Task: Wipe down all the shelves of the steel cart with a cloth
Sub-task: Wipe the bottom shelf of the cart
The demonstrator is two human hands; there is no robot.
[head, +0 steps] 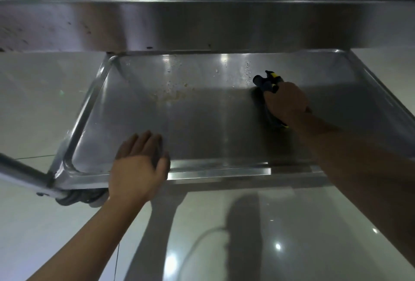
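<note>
I look down at the lowest shelf (202, 123) of the steel cart, a shallow steel tray with a raised rim. A brownish stain (177, 95) and water drops mark its far middle. My right hand (285, 101) grips a dark blue cloth with yellow trim (268, 81) and presses it on the shelf's right part. My left hand (141, 164) lies flat over the near rim, fingers straight on the shelf surface.
The shelf above (202, 24) overhangs the far side and hides the back edge. A cart leg (24, 175) and a grey caster wheel (78, 198) are at the near left corner. Glossy pale floor tiles (292, 235) surround the cart.
</note>
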